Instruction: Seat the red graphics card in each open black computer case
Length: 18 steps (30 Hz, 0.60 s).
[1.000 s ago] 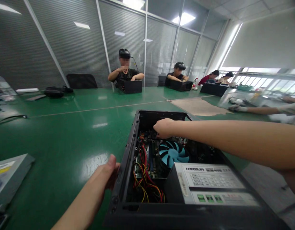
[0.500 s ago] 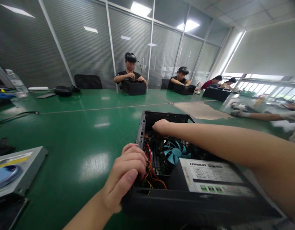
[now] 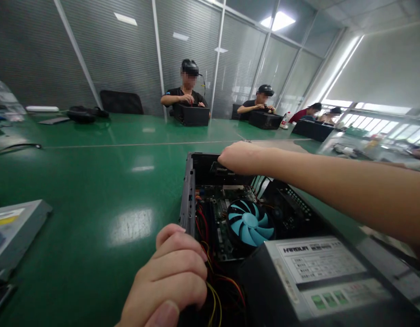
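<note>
An open black computer case point(image 3: 187, 200) lies in front of me on the green table. My left hand point(image 3: 177, 272) is closed over its near left edge, fingers wrapped over the rim. Over the far wall of the case is my right hand point(image 3: 240, 158), its fingers curled down and mostly hidden behind the back of the hand. A dark flat edge shows just under it; I cannot make out what it holds. Inside the case are a blue-bladed fan point(image 3: 250, 221) on the motherboard point(image 3: 226, 254), red and yellow wires point(image 3: 214, 295), and a power supply point(image 3: 281, 272) with a white label.
A silver disc drive point(image 3: 22, 236) lies at the left. Farther back are a black pouch point(image 3: 82, 114), a cable point(image 3: 19, 146) and a bottle point(image 3: 5, 100). Across the table several people work at black cases point(image 3: 191, 116).
My right hand has risen from inside the case to above its far wall. My left hand stays on the left edge. The view has shifted, bringing the case nearer.
</note>
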Each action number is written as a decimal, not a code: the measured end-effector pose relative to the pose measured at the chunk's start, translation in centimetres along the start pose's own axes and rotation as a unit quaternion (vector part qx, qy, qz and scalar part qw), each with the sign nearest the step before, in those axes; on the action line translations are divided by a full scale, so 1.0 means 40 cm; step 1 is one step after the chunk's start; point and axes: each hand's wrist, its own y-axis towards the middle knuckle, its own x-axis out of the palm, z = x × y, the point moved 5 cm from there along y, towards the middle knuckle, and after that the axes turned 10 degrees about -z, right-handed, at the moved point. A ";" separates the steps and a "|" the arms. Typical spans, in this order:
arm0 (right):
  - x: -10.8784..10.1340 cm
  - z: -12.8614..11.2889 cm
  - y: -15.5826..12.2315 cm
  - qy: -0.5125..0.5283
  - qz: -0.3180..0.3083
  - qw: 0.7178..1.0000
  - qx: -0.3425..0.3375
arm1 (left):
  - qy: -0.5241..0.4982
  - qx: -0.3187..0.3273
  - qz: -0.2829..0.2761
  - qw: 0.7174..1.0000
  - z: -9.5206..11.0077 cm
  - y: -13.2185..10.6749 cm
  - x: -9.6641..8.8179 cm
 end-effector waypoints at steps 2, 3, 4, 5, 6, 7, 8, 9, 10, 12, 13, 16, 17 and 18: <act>0.020 -0.009 0.010 -0.009 -0.005 1.000 -0.006 | 0.002 -0.001 -0.012 1.000 -0.001 0.002 0.001; 0.037 -0.020 0.020 -0.010 -0.011 1.000 -0.012 | 0.004 -0.001 -0.020 1.000 0.000 0.003 0.001; 0.055 -0.034 0.032 -0.009 -0.018 1.000 -0.019 | 0.006 -0.004 -0.026 1.000 0.002 0.004 0.000; 0.074 -0.049 0.044 -0.007 -0.024 0.999 -0.027 | 0.008 -0.008 -0.027 1.000 0.003 0.004 -0.001; 0.090 -0.062 0.056 -0.005 -0.028 0.999 -0.036 | 0.008 -0.013 -0.027 1.000 0.006 0.005 -0.002; 0.100 -0.072 0.067 -0.003 -0.028 0.999 -0.043 | 0.007 -0.019 -0.023 1.000 0.008 0.006 -0.003; 0.102 -0.078 0.075 -0.004 -0.023 0.999 -0.048 | 0.005 -0.026 -0.015 1.000 0.010 0.006 -0.005; 0.094 -0.078 0.077 -0.005 -0.011 0.999 -0.051 | 0.003 -0.030 -0.008 1.000 0.013 0.006 -0.005; 0.077 -0.074 0.073 -0.006 0.009 0.999 -0.050 | 0.001 -0.033 -0.002 0.999 0.017 0.007 -0.005; 0.024 -0.054 0.035 0.003 0.057 0.998 -0.035 | -0.002 -0.038 0.007 0.999 0.023 0.007 -0.002; -0.003 -0.046 -0.003 0.019 0.078 0.996 -0.025 | -0.004 -0.043 0.012 0.999 0.026 0.008 0.000; -0.026 -0.078 -0.198 0.135 0.108 0.985 -0.018 | -0.007 -0.060 0.026 0.998 0.029 0.008 0.007; -0.004 -0.115 -0.285 0.193 0.110 0.975 -0.027 | -0.008 -0.062 0.031 0.998 0.031 0.009 0.008; 0.032 -0.153 -0.379 0.255 0.130 0.958 0.007 | -0.008 -0.060 0.035 0.998 0.033 0.009 0.008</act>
